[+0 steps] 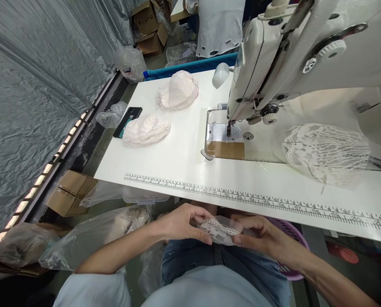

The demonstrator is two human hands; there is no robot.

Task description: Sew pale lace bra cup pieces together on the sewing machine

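Note:
Over my lap, below the table's front edge, both hands hold a small piece of white lace (220, 230) with sheer fabric along it. My left hand (190, 224) pinches its left end between thumb and fingers. At the right end, the thumb and fingers of my right hand (257, 232) are closed on the sheer part. Beyond them on the sewing table lie a pale pink lace cup (180, 90) and a folded lace piece (147, 130). More white lace (326, 149) lies spread right of the needle area.
A white sewing machine (273, 64) stands over the right of the white table (184, 157), whose front edge carries a printed ruler (225, 194). A dark phone (128, 121) lies partly under the folded lace. Plastic bags (97, 230) and a cardboard box (71, 192) sit on the floor at left.

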